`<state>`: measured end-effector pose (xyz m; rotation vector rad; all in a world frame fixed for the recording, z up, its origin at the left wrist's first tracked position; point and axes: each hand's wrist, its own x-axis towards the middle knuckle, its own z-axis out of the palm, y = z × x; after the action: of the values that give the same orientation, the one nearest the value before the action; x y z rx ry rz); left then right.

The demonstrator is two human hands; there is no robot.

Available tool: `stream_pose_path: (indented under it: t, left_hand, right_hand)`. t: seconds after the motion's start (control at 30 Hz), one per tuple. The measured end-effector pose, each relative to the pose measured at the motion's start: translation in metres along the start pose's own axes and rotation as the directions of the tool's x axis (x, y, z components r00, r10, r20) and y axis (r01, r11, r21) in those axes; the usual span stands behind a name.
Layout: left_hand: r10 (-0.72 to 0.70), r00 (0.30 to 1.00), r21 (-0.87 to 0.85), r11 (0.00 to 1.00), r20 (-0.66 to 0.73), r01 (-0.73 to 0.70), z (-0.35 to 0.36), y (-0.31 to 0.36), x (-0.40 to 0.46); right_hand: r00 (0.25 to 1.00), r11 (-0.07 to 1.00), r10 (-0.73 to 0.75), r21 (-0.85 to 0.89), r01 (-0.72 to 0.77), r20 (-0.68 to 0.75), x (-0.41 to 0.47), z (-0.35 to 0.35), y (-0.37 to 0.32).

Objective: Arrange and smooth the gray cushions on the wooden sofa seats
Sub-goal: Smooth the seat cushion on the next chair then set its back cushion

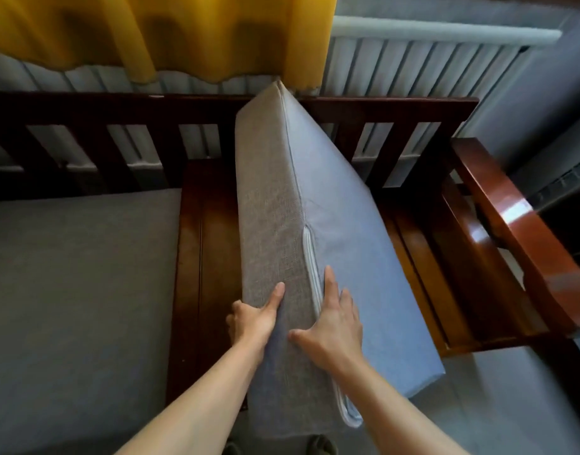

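A thick gray cushion [341, 205] stands tilted on its edge over the bare right seat of the dark wooden sofa [213, 231], its side band facing me and its broad face sloping down to the right. My left hand [254, 318] grips the cushion's left edge, thumb on the side band and fingers wrapped behind it. My right hand [334, 323] lies spread on the broad face beside the seam, thumb on the side band. A second gray cushion [82, 290] lies flat on the left seat.
The slatted backrest [118, 139] runs across the back, with a white radiator [429, 50] and a yellow curtain [157, 31] behind it. A glossy wooden armrest [511, 231] bounds the right side. Gray floor [511, 405] lies at the lower right.
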<state>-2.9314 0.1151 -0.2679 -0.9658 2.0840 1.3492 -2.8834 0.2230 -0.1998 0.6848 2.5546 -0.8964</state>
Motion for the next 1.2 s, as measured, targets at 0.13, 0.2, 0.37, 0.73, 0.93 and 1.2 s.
stream_pose_path:
  t: [0.13,0.2,0.37,0.73,0.93,1.2]
  left_hand:
    - [0.028,0.999,-0.027,0.999,-0.02,-0.028,0.009,-0.002,0.018]
    - [0.047,0.998,0.004,0.999,-0.03,-0.047,0.01,-0.006,0.021]
    - [0.145,0.989,0.042,0.988,0.038,-0.147,0.005,-0.014,0.019]
    - [0.613,0.646,0.254,0.606,0.456,-0.754,-0.005,-0.016,-0.038]
    - [0.708,0.591,0.35,0.48,0.388,-0.805,0.027,0.013,-0.044]
    - [0.763,0.561,0.336,0.462,0.323,-0.821,0.027,-0.006,-0.04]
  right_hand:
    - [0.996,0.999,-0.035,-0.018,0.034,-0.077,0.014,0.012,-0.002]
    - [0.995,0.999,-0.047,-0.019,0.045,-0.084,0.015,0.016,-0.001]
    - [0.988,0.994,-0.106,-0.021,0.104,-0.111,0.016,0.019,0.003]
    - [0.951,0.953,-0.301,-0.018,0.303,0.062,-0.048,0.024,0.084]
    - [0.949,0.951,-0.309,-0.011,0.31,0.056,-0.049,0.026,0.087]
    - [0.968,0.967,-0.252,0.039,0.251,0.017,-0.058,0.043,0.088]
